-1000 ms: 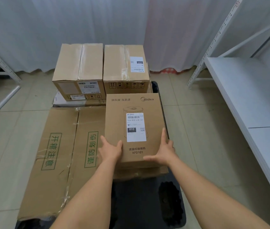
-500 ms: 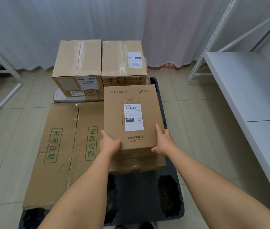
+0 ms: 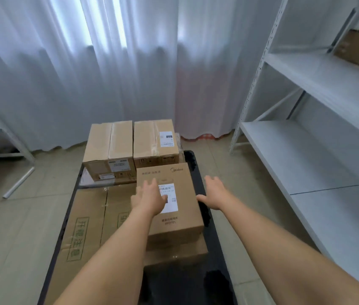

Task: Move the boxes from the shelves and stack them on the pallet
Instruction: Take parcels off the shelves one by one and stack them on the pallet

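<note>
two hands [image 3: 180, 192] open over one midea box [image 3: 174, 208].

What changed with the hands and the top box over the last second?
Both hands let go of the brown cardboard Midea box. The left hand now lies open over its white label; the right hand hangs open beside its right edge, apart from it. The box stays stacked on the black pallet; the other boxes are unmoved.

We see bare black pallet [image 3: 198, 289] near us, open to reach; stacked boxes [image 3: 130, 148] block the far end; the shelf rack [image 3: 306, 164] hems our right.
</note>
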